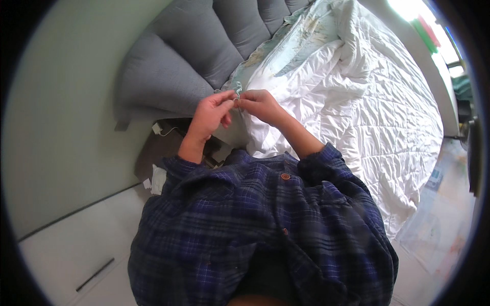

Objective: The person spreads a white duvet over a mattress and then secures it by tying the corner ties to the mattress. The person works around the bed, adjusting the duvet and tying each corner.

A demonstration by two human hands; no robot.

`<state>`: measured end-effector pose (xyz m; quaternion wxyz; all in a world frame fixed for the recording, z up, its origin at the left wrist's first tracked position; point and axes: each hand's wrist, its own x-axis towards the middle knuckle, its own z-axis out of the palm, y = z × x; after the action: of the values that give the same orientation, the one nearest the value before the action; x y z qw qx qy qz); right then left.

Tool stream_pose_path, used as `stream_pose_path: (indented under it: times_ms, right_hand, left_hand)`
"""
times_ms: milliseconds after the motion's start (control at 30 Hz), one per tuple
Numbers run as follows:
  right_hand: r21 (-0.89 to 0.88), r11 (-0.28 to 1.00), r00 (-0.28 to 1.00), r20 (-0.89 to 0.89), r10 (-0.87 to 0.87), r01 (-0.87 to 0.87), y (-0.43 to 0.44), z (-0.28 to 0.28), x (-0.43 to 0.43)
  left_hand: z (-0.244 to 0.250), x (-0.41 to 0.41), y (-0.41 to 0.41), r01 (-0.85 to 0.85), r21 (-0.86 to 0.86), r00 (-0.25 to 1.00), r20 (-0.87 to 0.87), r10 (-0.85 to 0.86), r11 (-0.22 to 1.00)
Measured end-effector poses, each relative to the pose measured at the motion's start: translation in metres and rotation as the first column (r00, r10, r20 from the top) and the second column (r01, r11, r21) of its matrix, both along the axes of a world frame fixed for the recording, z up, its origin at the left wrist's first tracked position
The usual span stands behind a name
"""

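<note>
My left hand (210,111) and my right hand (263,106) meet in front of me, at the near end of the bed by the headboard. Between their fingertips is a thin, crinkled pale teal strip (239,88), perhaps a fabric tie or cord. Its upper end sticks up above my fingers, and the pinched part is hidden. Thumb and index finger of each hand close on it. Below my right wrist lies a rumpled white quilt (383,114). A pale teal patterned cloth (302,49) shows along the headboard side.
A grey padded headboard (183,65) curves along the bed beside a plain wall (69,114). Near my left forearm, a dark bedside table (153,147) bears a white charger (157,129) with a cable. A white packet (158,179) lies by my left sleeve.
</note>
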<state>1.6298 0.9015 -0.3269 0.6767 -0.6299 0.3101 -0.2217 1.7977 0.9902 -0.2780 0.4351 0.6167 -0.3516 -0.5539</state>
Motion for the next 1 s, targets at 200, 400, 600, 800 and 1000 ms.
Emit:
stream_pose_path:
  times_ms: [200, 400, 600, 800, 1000]
  right_hand:
    - [0.07, 0.988, 0.99, -0.058, -0.131, 0.135, -0.01, 0.006, -0.003]
    - [0.047, 0.958, 0.956, -0.1, -0.277, 0.282, -0.009, 0.016, 0.009]
    - [-0.124, 0.954, 0.922, -0.25, -0.295, 0.271, -0.004, 0.017, 0.028]
    - [-0.286, 0.932, 0.914, -0.271, -0.301, 0.222, 0.0, 0.005, 0.044]
    - [-0.343, 0.908, 0.928, -0.192, -0.319, 0.241, 0.003, 0.008, 0.051]
  left_hand:
    - [-0.023, 0.0, -0.023, 0.168, -0.253, 0.934, 0.351, -0.071, 0.953]
    - [-0.03, 0.033, -0.036, 0.166, -0.113, 0.968, 0.209, -0.14, 0.98]
    - [-0.038, 0.068, -0.035, 0.246, -0.131, 0.923, 0.334, -0.191, 0.96]
    - [-0.067, 0.079, -0.04, 0.399, -0.312, 0.731, 0.676, -0.094, 0.862]
    - [-0.053, 0.062, -0.05, 0.316, -0.073, 0.939, 0.17, -0.3, 0.946]
